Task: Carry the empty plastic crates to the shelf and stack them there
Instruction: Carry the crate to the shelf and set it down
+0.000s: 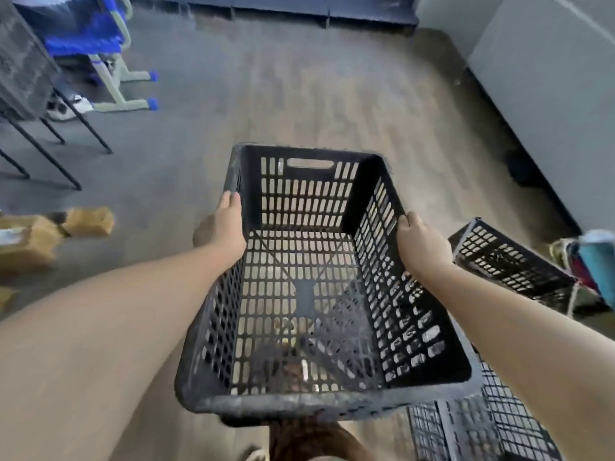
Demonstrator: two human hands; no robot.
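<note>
I hold an empty black perforated plastic crate [309, 181] in front of me above the floor, its open top facing up. My left hand [226, 224] grips the left long rim, and my right hand [421, 241] grips the right long rim. Two more black crates are on the floor to my right: one [509, 264] beside the wall and one [492, 430] near my feet, partly hidden by my right arm. A dark low shelf unit [299, 8] runs along the far wall.
At the far left stand a blue chair [100, 44] and a black mesh table with thin legs [23, 71]. Cardboard boxes [40, 234] lie on the floor at left. A grey wall [549, 94] runs along the right, with a teal item [595, 261] against it.
</note>
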